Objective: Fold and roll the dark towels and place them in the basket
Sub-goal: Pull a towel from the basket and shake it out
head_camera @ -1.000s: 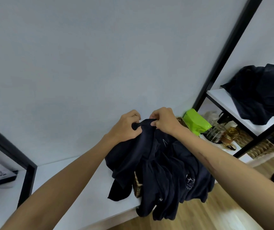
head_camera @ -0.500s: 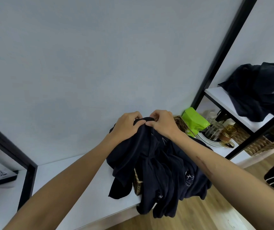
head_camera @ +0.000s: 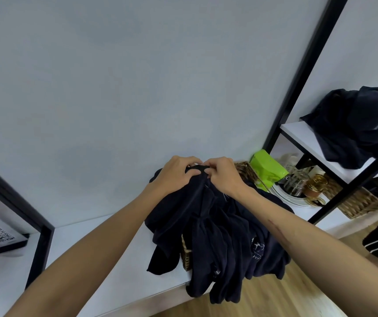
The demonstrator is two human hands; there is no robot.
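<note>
My left hand (head_camera: 175,173) and right hand (head_camera: 223,176) meet at the top of the dark towels (head_camera: 215,227), fingers curled and pinching the same upper edge of cloth, thumbs nearly touching. The bundle is heaped over the wicker basket (head_camera: 186,253) on the white shelf (head_camera: 105,248), and several tails hang past the shelf's front edge.

Assessment of the step in hand: the cloth is gathered, not yet rolled. To do it well I would keep the pinched edge level, draw it taut so the folds lie flat, then turn it evenly — a loose start will likely give a slack roll that springs open in the basket.

Containers: the near basket is almost wholly covered; only a corner of weave shows, and I cannot tell what lies inside. A second woven basket (head_camera: 357,202) sits on the lower right shelf — contents not visible. A glass jar (head_camera: 296,183) stands beside a green pouch (head_camera: 268,168). More dark cloth (head_camera: 355,129) rests on the upper right shelf.
</note>
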